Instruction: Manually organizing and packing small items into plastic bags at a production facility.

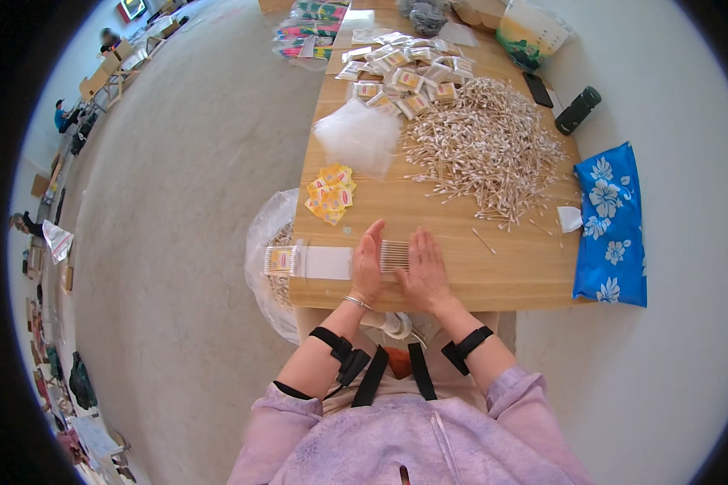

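Note:
A flat row of cotton swabs (395, 255) lies on the table between my two hands, near the front edge. My left hand (367, 265) stands on its edge along the row's left side, fingers stretched out. On the other side my right hand (425, 271) is laid flat with straight fingers against the swab ends. A white rectangular card or block (328, 263) sits left of my left hand. Beyond it, a clear packet of cotton swabs (281, 260) with a yellow label rests at the table's left edge. Neither hand grips anything.
Loose cotton swabs (489, 145) form a big pile farther back. Yellow cards (329, 194), clear bags (359, 133) and filled packets (408, 79) lie to its left. A blue flowered tissue pack (611, 230), black bottle (578, 111) and phone (537, 90) line the right side.

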A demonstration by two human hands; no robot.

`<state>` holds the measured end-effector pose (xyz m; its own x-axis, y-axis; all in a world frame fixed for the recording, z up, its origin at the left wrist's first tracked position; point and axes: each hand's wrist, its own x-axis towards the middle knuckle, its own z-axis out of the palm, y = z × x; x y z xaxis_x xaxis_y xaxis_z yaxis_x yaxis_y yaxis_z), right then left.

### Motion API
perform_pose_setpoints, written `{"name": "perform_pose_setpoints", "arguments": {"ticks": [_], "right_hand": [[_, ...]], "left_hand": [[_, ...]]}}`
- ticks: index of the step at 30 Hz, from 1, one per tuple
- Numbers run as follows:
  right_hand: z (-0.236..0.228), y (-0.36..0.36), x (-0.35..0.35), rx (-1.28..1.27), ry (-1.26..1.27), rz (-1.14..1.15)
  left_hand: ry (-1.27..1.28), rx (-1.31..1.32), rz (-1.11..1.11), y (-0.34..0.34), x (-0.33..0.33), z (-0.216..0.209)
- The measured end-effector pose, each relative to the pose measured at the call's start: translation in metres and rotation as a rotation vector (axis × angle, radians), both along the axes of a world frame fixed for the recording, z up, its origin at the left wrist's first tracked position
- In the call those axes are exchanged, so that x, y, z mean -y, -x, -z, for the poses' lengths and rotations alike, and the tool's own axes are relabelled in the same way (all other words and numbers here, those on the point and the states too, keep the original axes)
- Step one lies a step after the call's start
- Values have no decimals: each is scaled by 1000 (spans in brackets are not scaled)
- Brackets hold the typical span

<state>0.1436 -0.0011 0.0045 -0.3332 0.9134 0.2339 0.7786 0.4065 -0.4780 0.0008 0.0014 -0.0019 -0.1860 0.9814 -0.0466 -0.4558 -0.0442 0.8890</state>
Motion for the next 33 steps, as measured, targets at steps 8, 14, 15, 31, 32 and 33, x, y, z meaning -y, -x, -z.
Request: {"name": "perform_pose_setpoints", "arguments": {"ticks": [8,14,15,31,32,33], "right_hand": [[-9,1,9,337,48,-141],[-16,5,11,306,56,-131],[-16,5,11,305,57,-132],[-6,4,10,304,35,-128],[-6,5,10,304,19,-127],[-5,4,10,305,20,-128]], "left_hand": [[-50,-192,4,-2,0,-3],[-49,-215,16,3,4,6],[-48,-216,15,5,4,8],[-276,-1518,424,29,67,-51],[-259,-1546,427,29,68,-51],[-258,-1545,427,28,69,-51]]}}
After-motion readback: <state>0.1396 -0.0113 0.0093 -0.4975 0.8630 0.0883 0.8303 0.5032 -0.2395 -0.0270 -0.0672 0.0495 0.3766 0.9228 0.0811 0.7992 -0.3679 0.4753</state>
